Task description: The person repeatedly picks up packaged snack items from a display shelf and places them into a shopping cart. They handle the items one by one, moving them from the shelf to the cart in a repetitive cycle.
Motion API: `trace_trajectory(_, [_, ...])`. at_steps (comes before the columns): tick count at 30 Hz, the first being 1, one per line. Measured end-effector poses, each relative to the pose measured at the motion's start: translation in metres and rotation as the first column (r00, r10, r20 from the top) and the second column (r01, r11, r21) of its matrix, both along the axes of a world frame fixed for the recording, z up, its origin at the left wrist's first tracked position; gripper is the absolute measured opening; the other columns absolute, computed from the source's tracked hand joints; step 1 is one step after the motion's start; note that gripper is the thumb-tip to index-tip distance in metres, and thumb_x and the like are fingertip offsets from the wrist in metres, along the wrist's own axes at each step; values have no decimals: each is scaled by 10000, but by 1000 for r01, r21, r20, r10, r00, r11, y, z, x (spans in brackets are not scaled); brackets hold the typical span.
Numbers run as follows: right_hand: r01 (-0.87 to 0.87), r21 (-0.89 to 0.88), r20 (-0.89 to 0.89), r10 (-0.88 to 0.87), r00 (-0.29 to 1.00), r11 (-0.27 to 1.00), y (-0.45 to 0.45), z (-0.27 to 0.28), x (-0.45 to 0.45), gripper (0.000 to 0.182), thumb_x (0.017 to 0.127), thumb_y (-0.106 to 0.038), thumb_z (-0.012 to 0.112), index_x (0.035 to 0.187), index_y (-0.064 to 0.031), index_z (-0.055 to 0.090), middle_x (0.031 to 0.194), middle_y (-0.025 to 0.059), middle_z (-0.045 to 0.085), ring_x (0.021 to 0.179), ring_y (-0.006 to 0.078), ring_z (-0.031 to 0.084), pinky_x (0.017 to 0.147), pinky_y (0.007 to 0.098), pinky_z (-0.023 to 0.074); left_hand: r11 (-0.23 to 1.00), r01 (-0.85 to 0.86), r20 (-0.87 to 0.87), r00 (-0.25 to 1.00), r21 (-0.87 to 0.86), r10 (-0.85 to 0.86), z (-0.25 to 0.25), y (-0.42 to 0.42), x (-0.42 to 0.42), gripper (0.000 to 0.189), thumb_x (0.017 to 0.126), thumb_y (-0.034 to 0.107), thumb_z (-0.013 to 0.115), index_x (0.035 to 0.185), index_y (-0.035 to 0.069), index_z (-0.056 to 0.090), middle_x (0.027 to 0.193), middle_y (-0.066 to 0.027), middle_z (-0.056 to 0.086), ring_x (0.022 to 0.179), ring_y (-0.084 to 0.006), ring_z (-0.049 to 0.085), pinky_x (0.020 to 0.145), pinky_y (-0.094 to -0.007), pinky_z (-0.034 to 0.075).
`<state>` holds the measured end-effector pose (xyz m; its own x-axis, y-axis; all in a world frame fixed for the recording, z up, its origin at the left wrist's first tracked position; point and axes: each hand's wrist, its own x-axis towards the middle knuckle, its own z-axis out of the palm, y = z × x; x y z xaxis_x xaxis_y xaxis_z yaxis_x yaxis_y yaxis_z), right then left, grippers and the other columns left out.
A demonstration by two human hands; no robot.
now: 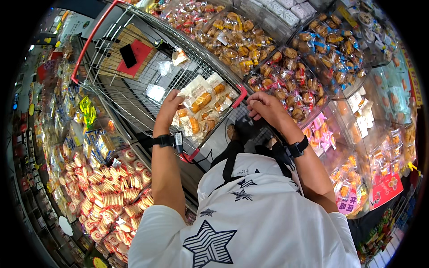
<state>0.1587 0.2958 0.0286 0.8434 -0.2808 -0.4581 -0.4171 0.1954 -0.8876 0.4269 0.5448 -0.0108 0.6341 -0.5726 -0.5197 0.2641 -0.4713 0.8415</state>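
In the metal-wire shopping cart point(115, 105) lies a pile of clear-wrapped pastries point(209, 124). My left hand point(170, 109) is at the left side of this pile, its fingertips on the edge of a wrapped golden pastry point(200, 100) on top. Part of the grip is hidden from above. My right hand point(266, 107) hovers beside the cart's red plastic corner point(240, 96), near a bin of red-labelled wrapped cakes point(291, 83). Its fingers are loosely bent and slightly apart, with nothing visible in them. Both wrists wear black straps.
A black phone point(128, 56) lies on a red sheet point(136, 60) over cardboard at the cart's handle end. Clear bins of yellow-labelled cakes point(239, 40) and blue-labelled cakes point(330, 50) stand beyond. Stacks of wrapped round crackers point(107, 194) fill bins at left.
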Motion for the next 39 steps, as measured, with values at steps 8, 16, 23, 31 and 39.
trace_trajectory(8, [56, -103, 210, -34, 977, 993, -18, 35, -10, 464, 955, -310, 613, 1284, 10, 548, 1145, 91, 655, 965, 150, 629, 808, 292, 516, 972, 29, -6, 1000, -235, -31, 101, -47, -44, 142, 927, 199, 550, 1018, 94, 582, 920, 37, 616, 759, -42, 517, 699, -203, 437])
trace_trajectory(16, [117, 165, 241, -155, 958, 979, -59, 58, -62, 470, 926, -352, 653, 1256, -26, 578, 984, 24, 635, 814, 92, 565, 684, 228, 448, 904, 260, -68, 952, -340, -299, 115, -139, -111, 144, 931, 216, 579, 1007, 94, 588, 884, 55, 596, 727, -38, 464, 655, -191, 370])
trace_trajectory(23, [235, 327, 308, -338, 889, 915, -90, 73, -144, 407, 921, -298, 657, 1236, -53, 579, 986, 25, 655, 755, 77, 614, 597, 221, 484, 844, 369, -51, 906, -390, -420, 115, -232, -183, 95, 951, 170, 580, 1001, 89, 584, 907, 36, 596, 806, -53, 525, 726, -218, 427])
trace_trajectory(31, [399, 231, 246, -450, 859, 888, -136, 83, -268, 365, 893, -212, 686, 1179, -3, 598, 951, 43, 686, 736, 87, 652, 622, 236, 544, 730, 559, 80, 812, -393, -578, 124, -340, -289, 210, 1013, 250, 551, 1087, 59, 599, 988, 0, 614, 845, -71, 574, 746, -229, 478])
trace_trajectory(39, [844, -280, 336, -776, 533, 458, -201, 75, -392, 368, 921, -177, 619, 1236, 12, 628, 1086, 45, 696, 990, 100, 618, 886, 271, 489, 604, 705, 289, 706, -372, -647, 122, -420, -379, 304, 1002, 334, 568, 1122, 57, 607, 1081, -38, 638, 984, -150, 615, 808, -300, 490])
